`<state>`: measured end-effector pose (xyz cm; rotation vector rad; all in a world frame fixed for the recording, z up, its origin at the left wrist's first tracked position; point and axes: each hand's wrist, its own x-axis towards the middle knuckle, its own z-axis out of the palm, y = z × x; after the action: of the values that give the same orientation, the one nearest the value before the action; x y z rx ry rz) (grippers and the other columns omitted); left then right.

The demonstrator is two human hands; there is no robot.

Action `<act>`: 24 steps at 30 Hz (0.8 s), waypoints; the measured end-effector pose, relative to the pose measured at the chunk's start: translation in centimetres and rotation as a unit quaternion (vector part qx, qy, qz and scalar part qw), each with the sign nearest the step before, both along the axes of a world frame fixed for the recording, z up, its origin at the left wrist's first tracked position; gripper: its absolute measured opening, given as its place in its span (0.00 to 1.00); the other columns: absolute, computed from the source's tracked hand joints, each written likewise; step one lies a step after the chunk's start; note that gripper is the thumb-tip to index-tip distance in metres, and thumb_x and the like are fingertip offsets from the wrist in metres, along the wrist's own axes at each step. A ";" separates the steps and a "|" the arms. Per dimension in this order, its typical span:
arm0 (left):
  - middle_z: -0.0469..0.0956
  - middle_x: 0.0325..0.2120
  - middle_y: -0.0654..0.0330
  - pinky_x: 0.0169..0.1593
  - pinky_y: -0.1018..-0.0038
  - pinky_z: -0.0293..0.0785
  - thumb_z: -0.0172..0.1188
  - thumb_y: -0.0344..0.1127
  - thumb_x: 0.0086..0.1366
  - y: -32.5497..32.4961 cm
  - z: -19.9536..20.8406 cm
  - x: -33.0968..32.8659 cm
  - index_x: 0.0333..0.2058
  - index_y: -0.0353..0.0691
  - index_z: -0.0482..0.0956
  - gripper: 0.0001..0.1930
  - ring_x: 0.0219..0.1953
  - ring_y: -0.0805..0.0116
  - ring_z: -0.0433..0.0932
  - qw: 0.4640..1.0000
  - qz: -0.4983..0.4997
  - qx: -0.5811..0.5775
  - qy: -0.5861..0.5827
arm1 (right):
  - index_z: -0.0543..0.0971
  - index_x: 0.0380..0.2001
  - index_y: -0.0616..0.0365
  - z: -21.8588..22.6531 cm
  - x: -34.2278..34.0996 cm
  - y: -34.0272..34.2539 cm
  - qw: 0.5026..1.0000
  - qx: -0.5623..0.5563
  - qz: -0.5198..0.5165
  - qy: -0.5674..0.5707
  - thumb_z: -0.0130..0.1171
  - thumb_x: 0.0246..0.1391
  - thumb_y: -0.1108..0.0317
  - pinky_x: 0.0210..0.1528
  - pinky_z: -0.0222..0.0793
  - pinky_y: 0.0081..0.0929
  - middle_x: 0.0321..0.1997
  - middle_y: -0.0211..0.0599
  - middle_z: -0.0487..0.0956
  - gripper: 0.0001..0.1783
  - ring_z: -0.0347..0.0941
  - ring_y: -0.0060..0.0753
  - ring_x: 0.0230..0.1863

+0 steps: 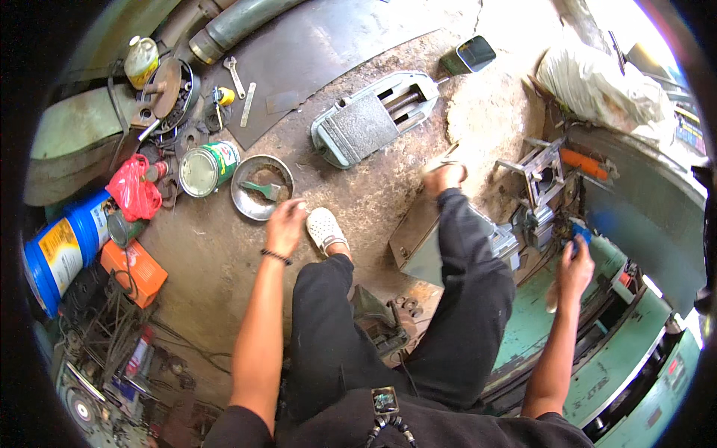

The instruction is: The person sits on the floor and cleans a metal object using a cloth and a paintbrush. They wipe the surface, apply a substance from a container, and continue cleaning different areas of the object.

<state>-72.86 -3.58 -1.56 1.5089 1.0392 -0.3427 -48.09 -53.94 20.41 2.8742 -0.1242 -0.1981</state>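
Note:
My left hand (284, 227) hangs beside a round metal bowl (240, 200), its fingers loosely bent and apart, with nothing visible in them. In the bowl lies a green-handled brush (261, 190). Out to the right, my right hand (575, 275) is closed around a small blue object (580, 232), whose kind I cannot make out. Green machinery (532, 308) lies below that hand. A heavy grey machine vise (366, 123) rests on the floor ahead of my feet. One foot wears a pale clog (326, 228); the other is beside a grey metal box (418, 240).
To the left stand a green-labelled can (208, 168), a red plastic bag (134, 189), a blue bucket (69, 250) and an orange box (134, 272). An adjustable wrench (234, 77) lies on a dark metal sheet (314, 52). A metal stand (539, 173) and a white sack (605, 89) are at right.

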 end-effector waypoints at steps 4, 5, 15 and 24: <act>0.81 0.33 0.64 0.30 0.78 0.71 0.57 0.46 0.66 -9.1 -8.7 1.7 0.45 0.41 0.77 0.17 0.32 0.76 0.78 0.959 0.189 -0.200 0.072 | 0.76 0.53 0.48 2.5 9.8 10.5 0.976 0.085 0.200 0.004 0.56 0.53 0.70 0.50 0.71 0.38 0.50 0.51 0.77 0.21 0.75 0.48 0.49; 0.81 0.32 0.62 0.33 0.72 0.73 0.55 0.48 0.66 -11.8 -10.7 1.6 0.43 0.39 0.78 0.18 0.32 0.71 0.79 0.949 0.190 -0.230 0.106 | 0.76 0.53 0.47 0.9 10.8 13.2 0.972 0.079 0.215 0.051 0.55 0.53 0.70 0.50 0.71 0.38 0.49 0.52 0.78 0.22 0.76 0.49 0.48; 0.66 0.59 0.42 0.61 0.57 0.66 0.49 0.72 0.57 -38.0 -25.4 -8.0 0.60 0.34 0.65 0.46 0.60 0.46 0.68 0.825 -0.018 -0.161 0.542 | 0.83 0.42 0.59 -42.2 6.8 11.9 0.679 -0.153 0.304 0.650 0.52 0.51 0.30 0.54 0.71 0.41 0.47 0.54 0.80 0.40 0.76 0.49 0.52; 0.50 0.68 0.47 0.57 0.49 0.68 0.58 0.75 0.51 -44.0 -25.6 -13.3 0.68 0.46 0.52 0.54 0.60 0.37 0.62 0.707 0.359 -0.407 0.454 | 0.76 0.50 0.69 -47.5 4.6 0.6 0.656 -0.090 0.122 0.740 0.47 0.51 0.26 0.60 0.62 0.43 0.54 0.63 0.74 0.50 0.69 0.57 0.59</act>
<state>-86.17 -47.54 -27.19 -0.0265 1.8107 -0.8743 -43.53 -53.30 -27.04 1.6417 0.5030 -2.1004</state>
